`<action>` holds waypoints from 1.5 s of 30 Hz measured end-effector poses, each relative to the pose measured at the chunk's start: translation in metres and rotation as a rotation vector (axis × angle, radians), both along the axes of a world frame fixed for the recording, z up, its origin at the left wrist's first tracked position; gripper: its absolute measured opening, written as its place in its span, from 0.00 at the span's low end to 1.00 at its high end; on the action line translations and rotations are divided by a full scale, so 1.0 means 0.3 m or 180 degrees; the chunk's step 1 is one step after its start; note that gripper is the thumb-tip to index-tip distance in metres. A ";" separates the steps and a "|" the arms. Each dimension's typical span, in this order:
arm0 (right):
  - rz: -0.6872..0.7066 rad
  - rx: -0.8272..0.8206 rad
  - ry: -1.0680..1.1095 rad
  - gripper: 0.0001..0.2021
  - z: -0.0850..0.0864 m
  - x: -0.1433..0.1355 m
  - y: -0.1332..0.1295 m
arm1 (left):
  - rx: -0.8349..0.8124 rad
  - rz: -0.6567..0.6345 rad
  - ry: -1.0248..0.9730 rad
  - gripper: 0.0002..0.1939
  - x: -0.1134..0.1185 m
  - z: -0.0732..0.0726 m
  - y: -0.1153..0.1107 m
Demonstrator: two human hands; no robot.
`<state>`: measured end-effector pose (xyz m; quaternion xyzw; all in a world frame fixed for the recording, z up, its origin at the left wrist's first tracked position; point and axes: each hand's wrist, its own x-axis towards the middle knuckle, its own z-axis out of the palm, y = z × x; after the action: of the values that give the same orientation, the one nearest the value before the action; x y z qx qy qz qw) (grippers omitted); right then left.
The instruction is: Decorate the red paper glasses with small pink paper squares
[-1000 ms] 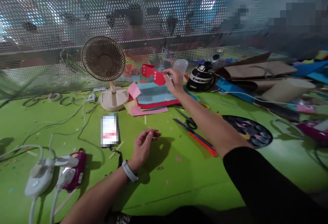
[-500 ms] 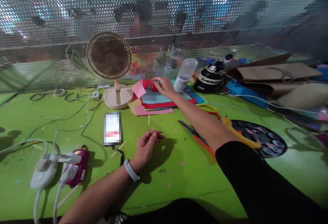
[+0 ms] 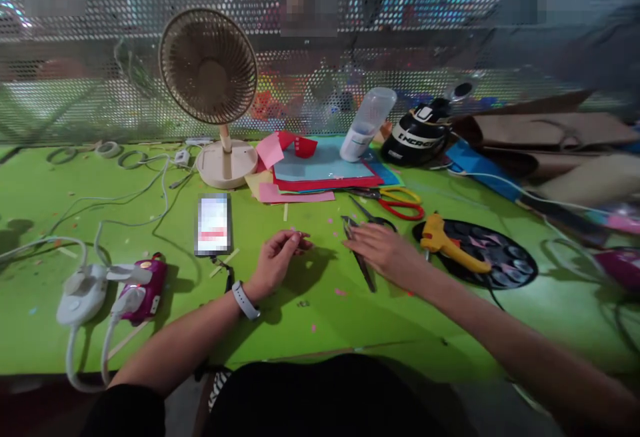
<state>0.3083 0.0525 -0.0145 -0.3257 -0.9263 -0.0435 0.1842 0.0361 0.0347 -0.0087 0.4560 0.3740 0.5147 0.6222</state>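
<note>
My left hand [image 3: 281, 260] is raised over the green table with its thumb and fingertips closed together; anything between them is too small to name. My right hand [image 3: 383, 250], palm down and fingers stretched, lies over a dark tool with long blades [image 3: 364, 269] whose handle is hidden under the hand. Dark-handled scissors [image 3: 373, 217] lie just beyond the fingers. Behind these rest scissors with red and yellow handles [image 3: 400, 204]. A yellow glue gun [image 3: 453, 247] sits on a round black tray [image 3: 523, 274], right of my right hand.
A fan [image 3: 210, 70], a phone [image 3: 213, 224] and power plugs [image 3: 83, 297] stand or lie on the left. Coloured paper [image 3: 325, 164], a clear bottle [image 3: 367, 124] and a black jug [image 3: 417, 134] are at the back. Brown bags [image 3: 540, 130] lie at the right, by a perforated screen.
My right hand has come back from the red paper pieces at the back to the tools on the right. My left hand keeps its pose. The view has tilted down a little.
</note>
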 end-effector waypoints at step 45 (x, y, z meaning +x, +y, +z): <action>-0.0331 0.0026 -0.0707 0.09 0.043 -0.383 0.524 | -0.0559 0.0454 -0.0062 0.17 -0.055 0.067 0.099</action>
<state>0.1935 0.2099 -0.0015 -0.3658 -0.9227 -0.0926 0.0793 0.0195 0.0644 0.0114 0.3669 0.4431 0.5274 0.6252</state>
